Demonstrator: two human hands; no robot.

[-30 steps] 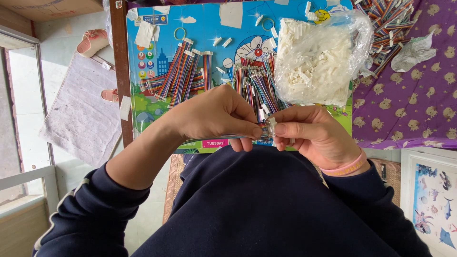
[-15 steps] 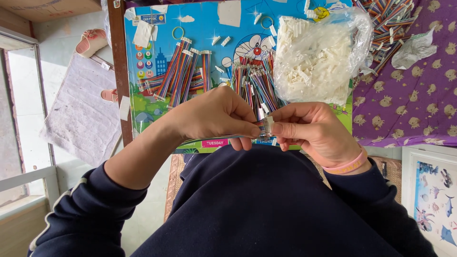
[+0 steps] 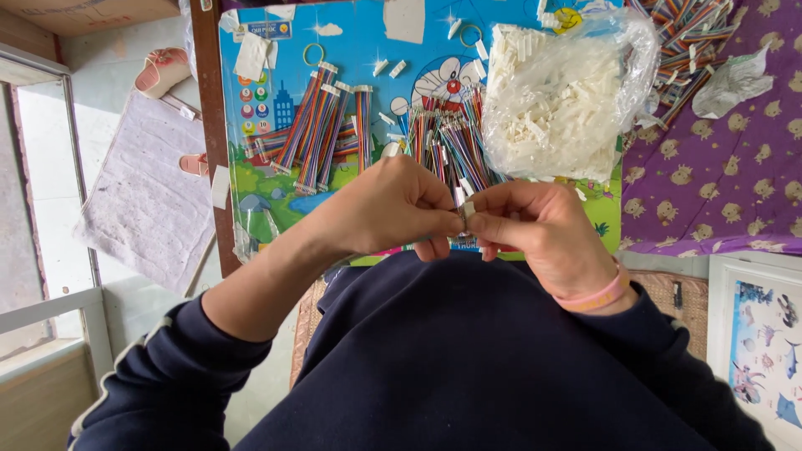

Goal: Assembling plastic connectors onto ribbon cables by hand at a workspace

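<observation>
White connector (image 3: 468, 209) w/ its coloured ribbon wires sits pinched between both hands above the bench (image 3: 276, 188), same spot as a sec ago. Left hand (image 3: 393, 209) grip clenched on it; right hand (image 3: 535, 225) fingertips grasping too. No visible progress, pieces look barely shifted.

A clear plastic bag (image 3: 568, 100) of small white parts lies on the blue cartoon mat (image 3: 351, 50).

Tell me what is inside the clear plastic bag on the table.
The clear plastic bag holds a heap of small white plastic pieces, packed to the walls. Whatever lies beneath that heap is covered.
</observation>
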